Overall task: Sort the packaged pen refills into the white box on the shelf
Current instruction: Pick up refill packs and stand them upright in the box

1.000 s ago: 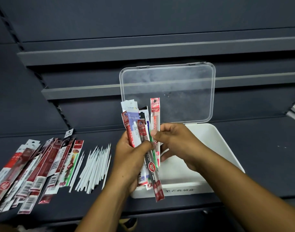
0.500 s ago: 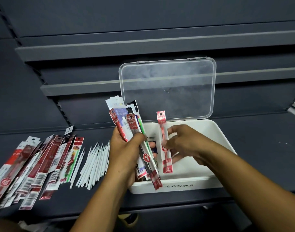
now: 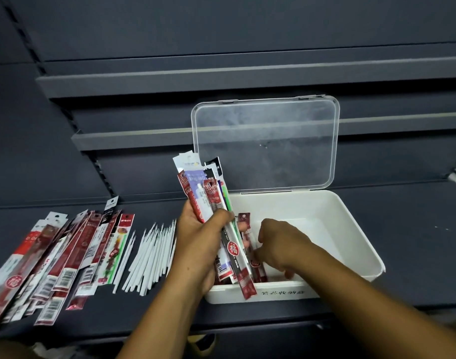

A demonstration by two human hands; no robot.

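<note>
My left hand (image 3: pixel 198 244) grips a fanned bundle of packaged pen refills (image 3: pixel 208 195) upright over the left end of the white box (image 3: pixel 351 229). My right hand (image 3: pixel 281 244) is down inside the box, fingers curled round a single red refill packet (image 3: pixel 246 224) that stands tilted against the box's left side. The box sits on the dark shelf (image 3: pixel 415 244) with its clear lid (image 3: pixel 268 141) propped open behind it.
Several more red and white refill packets (image 3: pixel 58 257) lie spread on the shelf at the left. Beside them lies a row of bare white refill tubes (image 3: pixel 149 255). Grey shelf rails run across the back wall above the box.
My right hand pulled one red packet out of the bundle and lowered it into the box. My left hand with the bundle shifted slightly left and down.
</note>
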